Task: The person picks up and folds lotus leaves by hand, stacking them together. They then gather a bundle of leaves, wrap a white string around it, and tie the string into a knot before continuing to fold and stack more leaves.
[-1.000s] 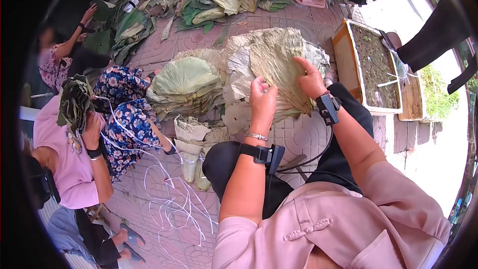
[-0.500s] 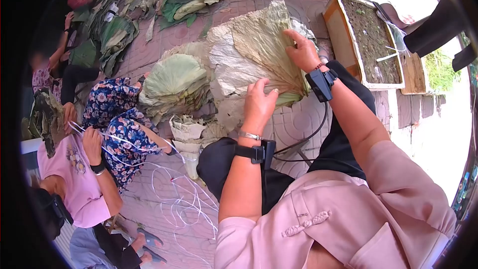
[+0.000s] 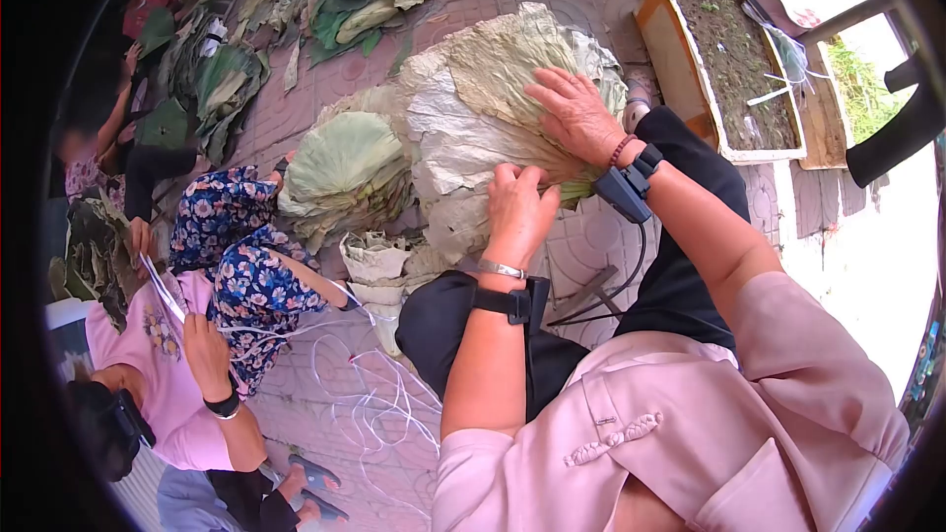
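A large dried, pale leaf [image 3: 473, 108], folded and fan-shaped, lies in front of my knees on top of a leaf stack. My left hand [image 3: 519, 209] grips its near, narrow end with the fingers curled over the edge. My right hand [image 3: 574, 115] lies flat on the leaf's upper right part, palm down, fingers spread and pressing. Both wrists carry black strapped devices with a cable.
A stack of folded green leaves [image 3: 350, 163] sits to the left, tied bundles [image 3: 374, 266] below it. A person in pink [image 3: 168, 374] at left handles white string [image 3: 384, 404]. A planter box [image 3: 734, 59] stands at right. Loose leaves [image 3: 365, 0] cover the far pavement.
My right hand went from pinching the leaf's right edge to lying flat on top of it. My left hand slid onto the leaf's near end. The person at left lowered their leaf bundle.
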`<control>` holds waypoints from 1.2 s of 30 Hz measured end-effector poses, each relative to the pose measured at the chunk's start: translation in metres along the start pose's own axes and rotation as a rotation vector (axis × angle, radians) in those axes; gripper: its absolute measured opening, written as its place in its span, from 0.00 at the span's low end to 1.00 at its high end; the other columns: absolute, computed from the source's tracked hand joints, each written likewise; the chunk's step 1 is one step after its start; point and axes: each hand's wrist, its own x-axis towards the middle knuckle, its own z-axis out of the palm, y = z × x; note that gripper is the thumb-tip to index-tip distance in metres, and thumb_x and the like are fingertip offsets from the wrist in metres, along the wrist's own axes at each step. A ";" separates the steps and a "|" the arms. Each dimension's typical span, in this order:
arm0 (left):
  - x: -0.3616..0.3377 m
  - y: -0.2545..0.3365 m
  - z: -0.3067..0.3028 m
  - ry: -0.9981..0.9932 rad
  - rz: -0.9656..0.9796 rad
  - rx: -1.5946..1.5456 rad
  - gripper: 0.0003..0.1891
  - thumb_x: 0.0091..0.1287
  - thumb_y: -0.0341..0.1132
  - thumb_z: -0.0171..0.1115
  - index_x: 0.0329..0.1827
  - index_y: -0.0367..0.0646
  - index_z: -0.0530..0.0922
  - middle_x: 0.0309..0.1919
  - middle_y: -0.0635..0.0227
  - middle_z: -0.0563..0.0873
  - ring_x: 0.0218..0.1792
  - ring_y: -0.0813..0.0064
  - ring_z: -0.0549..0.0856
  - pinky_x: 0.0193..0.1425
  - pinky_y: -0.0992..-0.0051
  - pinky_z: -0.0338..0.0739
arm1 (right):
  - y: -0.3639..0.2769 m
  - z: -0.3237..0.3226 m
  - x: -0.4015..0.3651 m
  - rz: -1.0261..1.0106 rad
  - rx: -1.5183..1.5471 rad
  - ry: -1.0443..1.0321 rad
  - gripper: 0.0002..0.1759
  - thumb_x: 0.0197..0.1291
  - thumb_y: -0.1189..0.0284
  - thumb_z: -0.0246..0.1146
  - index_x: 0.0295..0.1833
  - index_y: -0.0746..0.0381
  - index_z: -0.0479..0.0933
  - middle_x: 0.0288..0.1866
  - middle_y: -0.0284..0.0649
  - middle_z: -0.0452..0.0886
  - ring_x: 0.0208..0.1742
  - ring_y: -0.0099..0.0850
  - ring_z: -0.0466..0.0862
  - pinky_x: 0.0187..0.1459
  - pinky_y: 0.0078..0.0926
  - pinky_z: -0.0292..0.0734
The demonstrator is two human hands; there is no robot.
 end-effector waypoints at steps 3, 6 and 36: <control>0.002 0.000 -0.002 -0.045 -0.030 0.003 0.14 0.55 0.39 0.64 0.41 0.43 0.80 0.41 0.56 0.75 0.47 0.55 0.73 0.54 0.64 0.70 | -0.008 0.023 -0.016 -0.016 -0.123 -0.278 0.28 0.60 0.57 0.54 0.66 0.50 0.63 0.70 0.40 0.60 0.73 0.42 0.54 0.68 0.56 0.45; 0.000 -0.001 -0.002 -0.043 -0.017 0.013 0.13 0.55 0.40 0.64 0.40 0.43 0.80 0.41 0.57 0.75 0.47 0.54 0.73 0.53 0.63 0.70 | -0.006 0.030 -0.018 -0.007 -0.141 -0.295 0.28 0.61 0.56 0.51 0.67 0.49 0.63 0.71 0.39 0.59 0.74 0.41 0.53 0.69 0.54 0.41; -0.253 -0.289 -0.007 0.789 -0.980 -0.595 0.15 0.57 0.32 0.59 0.47 0.38 0.76 0.37 0.67 0.81 0.39 0.70 0.80 0.47 0.77 0.72 | 0.014 0.042 -0.014 -0.020 -0.377 -0.350 0.30 0.63 0.51 0.45 0.69 0.48 0.60 0.73 0.38 0.56 0.75 0.39 0.51 0.71 0.46 0.40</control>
